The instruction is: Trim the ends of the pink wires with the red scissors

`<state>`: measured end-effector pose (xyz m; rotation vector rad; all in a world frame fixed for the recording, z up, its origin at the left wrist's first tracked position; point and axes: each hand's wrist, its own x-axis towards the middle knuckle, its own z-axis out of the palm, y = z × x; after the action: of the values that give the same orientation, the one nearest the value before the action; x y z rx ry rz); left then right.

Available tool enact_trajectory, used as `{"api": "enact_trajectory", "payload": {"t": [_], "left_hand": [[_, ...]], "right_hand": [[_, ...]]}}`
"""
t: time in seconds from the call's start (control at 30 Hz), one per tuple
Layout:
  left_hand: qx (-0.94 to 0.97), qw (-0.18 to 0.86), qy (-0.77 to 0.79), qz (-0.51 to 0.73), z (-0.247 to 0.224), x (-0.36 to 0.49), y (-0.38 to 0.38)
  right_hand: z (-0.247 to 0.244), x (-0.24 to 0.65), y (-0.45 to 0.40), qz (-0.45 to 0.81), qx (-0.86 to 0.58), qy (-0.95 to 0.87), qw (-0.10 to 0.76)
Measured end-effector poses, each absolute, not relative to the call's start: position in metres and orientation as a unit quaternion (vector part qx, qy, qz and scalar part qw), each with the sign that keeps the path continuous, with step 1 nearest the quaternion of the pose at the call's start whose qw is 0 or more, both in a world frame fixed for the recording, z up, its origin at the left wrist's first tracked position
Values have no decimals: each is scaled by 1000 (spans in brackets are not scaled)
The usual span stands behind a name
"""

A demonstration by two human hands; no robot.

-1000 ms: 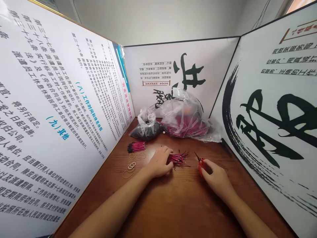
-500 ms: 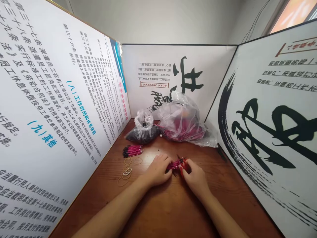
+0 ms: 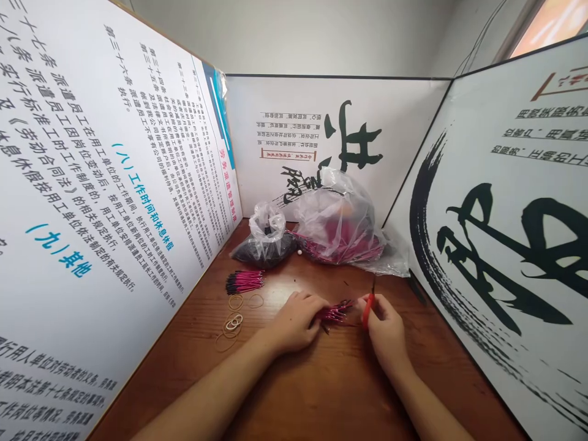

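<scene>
My left hand (image 3: pixel 296 321) is closed around a bundle of thin pink wires (image 3: pixel 336 311), whose loose ends fan out to the right. Fingers hide the bundle's left part. Just right of it, my right hand (image 3: pixel 386 327) grips red-handled scissors (image 3: pixel 369 309), their dark tip pointing away from me. A small gap separates the scissors from the wire ends. Small dark bits lie on the table beneath and around the bundle. To the left lies another neat bundle of pink wires with black ends (image 3: pixel 245 282).
Tan and white rubber bands (image 3: pixel 234 322) lie left of my left hand. Behind are a small clear bag of dark pieces (image 3: pixel 266 242) and a large bag of pink wires (image 3: pixel 342 229). Printed boards (image 3: pixel 275 98) wall the wooden table (image 3: pixel 294 392) on three sides.
My right hand has drawn the scissors rightward, away from the wires, and turned them upright. My left hand keeps the bundle. The view has shifted slightly.
</scene>
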<state>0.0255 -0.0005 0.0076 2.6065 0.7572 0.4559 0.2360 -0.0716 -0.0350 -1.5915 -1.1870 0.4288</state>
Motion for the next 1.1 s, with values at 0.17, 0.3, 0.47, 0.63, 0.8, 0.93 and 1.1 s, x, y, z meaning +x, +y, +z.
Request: {"api": "enact_trajectory", "payload": {"t": [0.17,0.3,0.47,0.63,0.8,0.93,1.1], "left_hand": [[930,223,230,178,14,24,-4],[922,222,244,200,15,25,-5],[909,214,289,212,7,27,-1],[902,210,313,211,1,28,2],[905,210,307,206,3,29,1],[910,212,293,204,6,28,0],[916,206,282,196,7,28,-1]], "right_hand": [[-36,229,-71,223,-646,-529,503],[-36,225,-69,231,-651,-535,487],[-37,228,-67,215,-671,-526,476],[-38,230,-67,186,-688,-539,449],[-37,229,-67,162,-675,-579,426],[-38,228,-67,166,-669,-592,417],[-40,229,-67,189,-658,-599,416]]}}
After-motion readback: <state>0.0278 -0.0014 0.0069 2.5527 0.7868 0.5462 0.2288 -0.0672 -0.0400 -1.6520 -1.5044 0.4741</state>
